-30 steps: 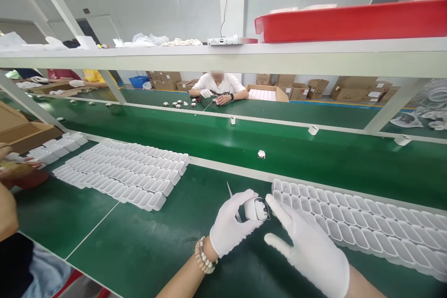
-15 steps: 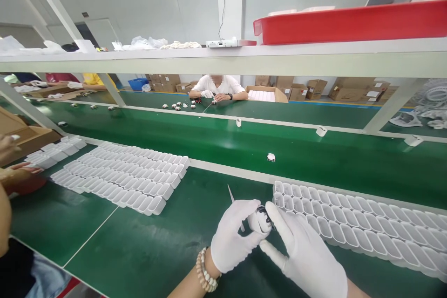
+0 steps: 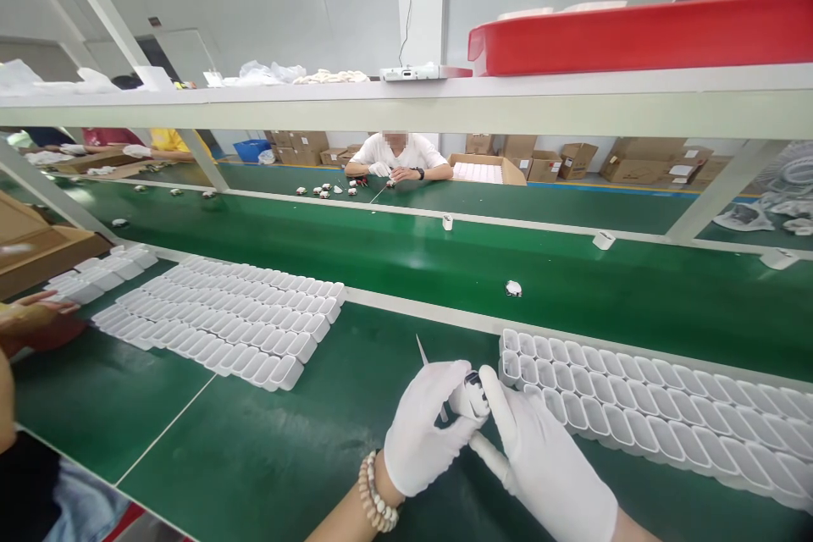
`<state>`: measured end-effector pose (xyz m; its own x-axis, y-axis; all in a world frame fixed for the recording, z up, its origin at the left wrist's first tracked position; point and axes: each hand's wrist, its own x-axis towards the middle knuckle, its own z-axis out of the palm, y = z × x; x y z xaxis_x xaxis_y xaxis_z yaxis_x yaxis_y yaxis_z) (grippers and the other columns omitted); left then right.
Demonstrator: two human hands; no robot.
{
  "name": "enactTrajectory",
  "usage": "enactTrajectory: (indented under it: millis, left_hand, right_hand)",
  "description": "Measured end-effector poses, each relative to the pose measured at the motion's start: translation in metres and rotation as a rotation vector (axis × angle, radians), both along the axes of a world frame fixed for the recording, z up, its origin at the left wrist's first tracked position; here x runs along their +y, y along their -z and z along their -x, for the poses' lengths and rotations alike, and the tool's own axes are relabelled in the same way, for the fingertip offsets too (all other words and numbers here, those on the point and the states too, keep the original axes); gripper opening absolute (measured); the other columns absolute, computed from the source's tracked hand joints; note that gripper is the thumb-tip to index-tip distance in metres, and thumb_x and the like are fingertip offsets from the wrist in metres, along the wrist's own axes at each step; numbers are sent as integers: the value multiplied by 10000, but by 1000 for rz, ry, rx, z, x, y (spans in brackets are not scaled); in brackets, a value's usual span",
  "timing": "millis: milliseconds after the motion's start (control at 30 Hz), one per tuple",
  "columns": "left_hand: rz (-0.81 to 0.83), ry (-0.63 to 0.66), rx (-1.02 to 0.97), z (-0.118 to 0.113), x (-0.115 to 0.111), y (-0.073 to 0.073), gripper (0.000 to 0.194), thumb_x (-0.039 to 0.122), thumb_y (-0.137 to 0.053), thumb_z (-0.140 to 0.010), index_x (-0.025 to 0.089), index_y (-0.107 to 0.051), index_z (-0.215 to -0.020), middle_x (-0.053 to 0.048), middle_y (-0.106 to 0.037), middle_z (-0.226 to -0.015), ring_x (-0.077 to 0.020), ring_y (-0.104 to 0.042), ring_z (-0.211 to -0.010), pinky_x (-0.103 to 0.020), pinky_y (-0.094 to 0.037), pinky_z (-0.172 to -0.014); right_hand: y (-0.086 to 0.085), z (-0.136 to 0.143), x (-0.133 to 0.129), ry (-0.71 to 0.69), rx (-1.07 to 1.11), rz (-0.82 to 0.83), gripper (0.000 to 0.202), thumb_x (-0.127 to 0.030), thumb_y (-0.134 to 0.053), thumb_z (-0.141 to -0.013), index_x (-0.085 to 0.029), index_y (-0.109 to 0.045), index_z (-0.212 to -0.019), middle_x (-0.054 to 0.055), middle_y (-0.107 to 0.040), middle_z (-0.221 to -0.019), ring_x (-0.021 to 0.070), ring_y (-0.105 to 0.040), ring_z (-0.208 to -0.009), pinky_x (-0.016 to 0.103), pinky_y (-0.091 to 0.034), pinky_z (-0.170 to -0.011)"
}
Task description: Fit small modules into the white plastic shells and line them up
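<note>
Gloved in white, my left hand point(image 3: 427, 428) pinches a small white plastic housing point(image 3: 468, 400) with a black part point(image 3: 472, 378) at its top. My right hand point(image 3: 539, 453), also gloved, has its index finger pressed against the housing's right side, with the thumb just below. A thin pointed tool point(image 3: 422, 350) sticks out behind my left fingers; whether it is held or lies on the table cannot be made out. Right of my hands stand rows of open white plastic cases point(image 3: 641, 423), partly hidden by my right hand.
More rows of white cases point(image 3: 241, 313) stand at the left, near a co-worker's hand point(image 3: 38, 312). Beyond runs a green conveyor belt point(image 3: 394, 258) carrying a small white-and-black part point(image 3: 513, 289). Another person point(image 3: 399, 157) works opposite. Overhead, a shelf point(image 3: 285, 110) bears a red tray point(image 3: 635, 38).
Parts on the conveyor belt have shifted to the right. My right fingers have moved slightly left and closer around the housing. The co-worker's upper hand at the left has shifted.
</note>
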<state>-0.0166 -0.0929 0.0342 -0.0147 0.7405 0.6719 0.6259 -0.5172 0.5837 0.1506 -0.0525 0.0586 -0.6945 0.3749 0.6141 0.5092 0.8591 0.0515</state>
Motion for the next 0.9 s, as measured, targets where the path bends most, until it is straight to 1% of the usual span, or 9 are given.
enactTrajectory:
  millis: [133,233,333,400,433,533,600,700,900]
  left_hand:
    - [6,9,-1,0,0,1,488,175,-676,-829,241,-504,-1280,-81,-671,-1127,-215,-647,-1009,-361,-552,-877]
    - [22,14,-14,0,1,1,484,191,-685,-825,249,-509,-1272,-81,-675,-1121,-218,-655,-997,-366,-556,-875]
    - [54,48,-74,0,1,1,517,248,-725,-802,255,-506,-1270,-81,-686,-1105,-220,-674,-965,-350,-571,-843]
    - [65,127,-101,-2,1,0,542,286,-753,-781,259,-513,-1267,-85,-690,-1114,-229,-677,-983,-349,-569,-854]
    - [72,176,-106,-3,1,0,549,296,-764,-771,263,-521,-1263,-85,-691,-1122,-233,-675,-1000,-351,-564,-870]
    - [104,331,-145,-6,0,0,578,279,-763,-775,287,-509,-1294,-70,-698,-1134,-222,-676,-1013,-350,-547,-908]
    - [142,403,-192,-7,0,1,603,268,-754,-783,305,-488,-1323,-58,-695,-1156,-213,-677,-1023,-347,-540,-924]
    - [203,423,-214,-9,-1,2,563,275,-752,-783,284,-522,-1297,-67,-686,-1186,-225,-663,-1066,-362,-523,-957]
    - [219,365,-202,-10,-2,4,541,272,-775,-754,264,-553,-1247,-62,-701,-1154,-223,-678,-1026,-345,-533,-939]
  right_hand:
    - [6,-1,-2,-19,-9,39,484,-254,-283,-1007,24,-267,-1404,166,-699,-852,252,-696,-713,363,-590,-594]
    - [4,-9,-1,-71,-6,167,537,-238,-344,-980,-34,-209,-1457,146,-703,-881,250,-687,-720,378,-590,-600]
    - [-10,-21,6,-97,18,537,573,-305,-502,-908,-177,-334,-1440,115,-699,-1020,252,-684,-845,420,-591,-722]
    - [-21,-27,14,-79,93,868,613,-360,-577,-860,-208,-381,-1421,115,-669,-1121,246,-664,-937,434,-565,-820]
    - [-25,-27,17,-95,126,1038,664,-370,-595,-848,-206,-350,-1443,116,-657,-1139,235,-658,-939,432,-553,-842]
    - [-31,-25,26,-311,152,1513,848,-349,-613,-836,-198,-143,-1525,48,-658,-957,192,-646,-811,429,-540,-821]
    - [-30,-22,27,-475,173,1697,874,-320,-623,-833,-203,-111,-1532,-13,-607,-811,175,-614,-761,426,-527,-811]
    - [-27,-19,26,-521,255,1750,848,-279,-651,-817,-213,-182,-1520,-38,-550,-766,157,-554,-742,431,-496,-833]
    - [-25,-22,26,-451,280,1762,775,-294,-687,-792,-233,-325,-1474,-31,-579,-822,159,-554,-770,406,-487,-824]
